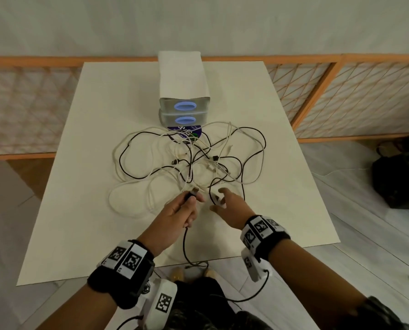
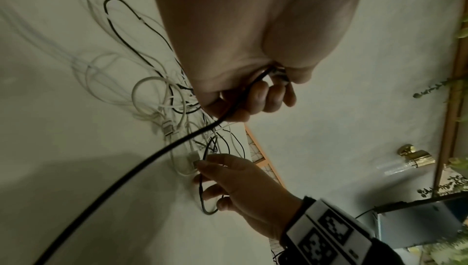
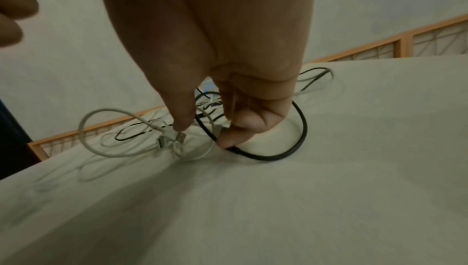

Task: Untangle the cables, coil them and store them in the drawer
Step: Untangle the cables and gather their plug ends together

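Curled around one black cable [image 1: 187, 244], my left hand [image 1: 177, 215] holds its plug end over the table [image 1: 79, 210]; my right hand [image 1: 227, 208] reaches with loose fingers into the tangle [image 1: 189, 158] of black and white cables, too knotted to count. One drawer unit [image 1: 184, 91] with two closed drawers stands behind.

From the left wrist, the black cable [image 2: 126, 171] trails out of my fist [image 2: 253, 97].

From the right wrist, my fingertips [image 3: 228, 139] press a black loop [image 3: 291, 149]. I judge untangling has barely begun; next I must free this strand.
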`<state>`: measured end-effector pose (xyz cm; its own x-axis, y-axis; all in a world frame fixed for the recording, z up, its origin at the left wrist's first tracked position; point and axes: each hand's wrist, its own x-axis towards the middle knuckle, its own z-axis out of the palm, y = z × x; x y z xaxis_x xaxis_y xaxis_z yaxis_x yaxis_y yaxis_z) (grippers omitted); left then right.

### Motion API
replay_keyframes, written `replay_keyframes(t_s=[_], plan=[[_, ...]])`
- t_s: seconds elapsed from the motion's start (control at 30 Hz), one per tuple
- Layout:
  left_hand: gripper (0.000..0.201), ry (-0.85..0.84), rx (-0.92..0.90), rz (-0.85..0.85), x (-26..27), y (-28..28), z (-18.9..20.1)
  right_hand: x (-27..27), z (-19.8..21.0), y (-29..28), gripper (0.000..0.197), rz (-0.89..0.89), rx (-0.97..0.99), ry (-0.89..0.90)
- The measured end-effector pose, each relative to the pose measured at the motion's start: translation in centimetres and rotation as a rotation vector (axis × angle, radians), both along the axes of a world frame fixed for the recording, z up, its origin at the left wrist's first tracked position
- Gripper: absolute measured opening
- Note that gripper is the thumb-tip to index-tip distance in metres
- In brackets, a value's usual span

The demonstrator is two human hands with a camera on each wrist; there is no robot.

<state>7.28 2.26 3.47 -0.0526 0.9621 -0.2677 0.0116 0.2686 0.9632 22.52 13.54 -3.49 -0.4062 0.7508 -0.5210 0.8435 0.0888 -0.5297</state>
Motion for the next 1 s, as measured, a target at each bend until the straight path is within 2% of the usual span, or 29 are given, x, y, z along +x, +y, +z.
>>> replay_keyframes(t_s=[0.07,0.13,0.2,0.27,0.43,0.57,0.63,0.73,0.8,0.93,1.0], plan=[[0.027,0.003,-0.013,0.001,0.0,0.3,-0.1,-0.3,-0.1,0.0,0.04,0.057,0.004,-0.044],[0.023,0.026,-0.032,-0.005,-0.3,0.7,-0.4,-0.2,0.7,-0.5,0.026,0.148,0.087,-0.007],[0.02,0.035,-0.037,0.007,-0.6,1.1,-0.6,0.2,1.5,-1.2,0.027,0.26,0.089,0.035],[0.019,0.019,-0.017,0.042,-0.7,1.6,-0.7,0.7,1.9,-0.4,0.032,0.329,0.127,0.003],[0.02,-0.007,0.085,0.104,-0.4,3.2,0.3,0.9,1.9,6.7,0.029,-0.045,0.346,0.078],[0.02,-0.064,0.112,0.129,-0.6,4.2,1.0,-0.4,0.4,9.4,0.054,-0.048,0.217,0.05],[0.021,-0.072,0.119,0.133,-0.8,4.5,1.2,-0.9,-0.9,9.1,0.057,-0.044,0.153,-0.008],[0.022,-0.094,0.109,0.148,-1.0,4.7,1.1,-0.8,-1.8,8.5,0.041,-0.105,0.163,-0.034],[0.022,-0.143,0.086,0.163,-1.1,4.8,0.8,-0.3,-1.5,8.2,0.028,-0.175,0.223,0.012],[0.022,-0.238,0.014,0.209,-0.7,4.8,0.0,1.0,1.9,7.2,0.027,-0.398,0.369,0.106],[0.023,-0.297,-0.004,0.243,0.0,5.0,-0.2,1.4,4.2,5.9,0.023,-0.521,0.43,0.23]])
